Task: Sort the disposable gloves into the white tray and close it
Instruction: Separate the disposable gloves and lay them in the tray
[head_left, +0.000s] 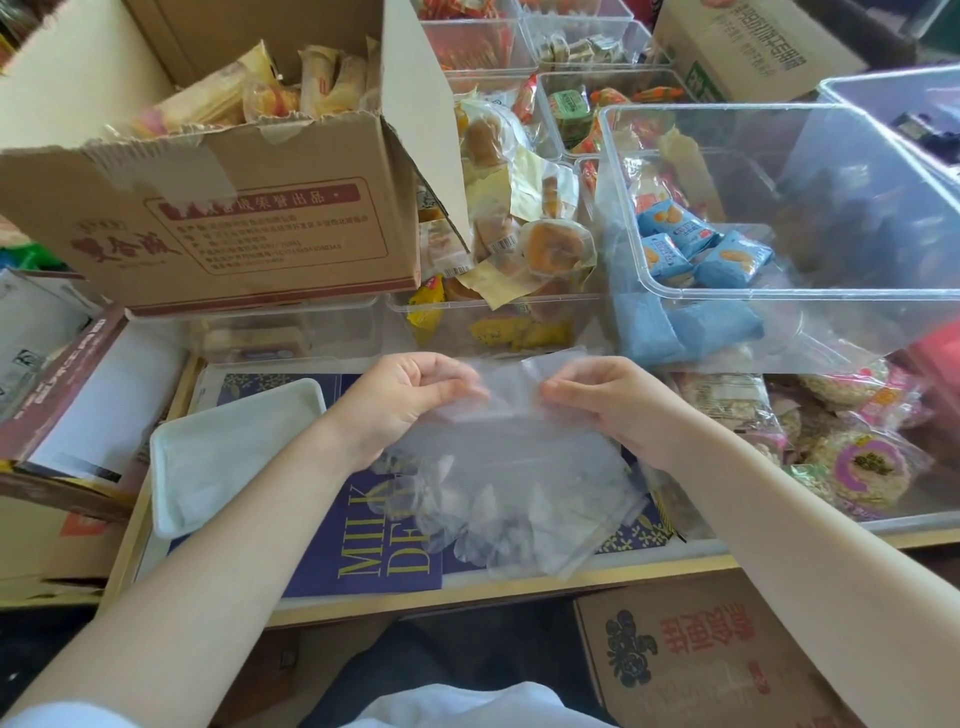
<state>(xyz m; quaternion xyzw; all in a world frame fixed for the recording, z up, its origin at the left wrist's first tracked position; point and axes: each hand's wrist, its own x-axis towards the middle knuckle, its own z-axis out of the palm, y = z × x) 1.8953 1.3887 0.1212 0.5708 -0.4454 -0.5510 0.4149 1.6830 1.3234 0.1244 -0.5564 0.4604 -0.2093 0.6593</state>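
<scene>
A bunch of clear disposable plastic gloves (514, 483) hangs in front of me, fingers drooping toward the near table edge. My left hand (402, 397) pinches the top edge on the left. My right hand (605, 397) pinches it on the right, so the cuff is stretched between them. The white tray (228, 457) lies flat to the left of my left forearm, on a blue printed sheet (363, 561). I see nothing inside the tray. No lid for it is visible.
A cardboard box of snacks (223, 208) stands behind the tray. Clear bins (779, 291) with packaged snacks fill the back and right. A brown-edged box (78, 395) sits at the left. Another carton (701, 660) stands on the floor below the table edge.
</scene>
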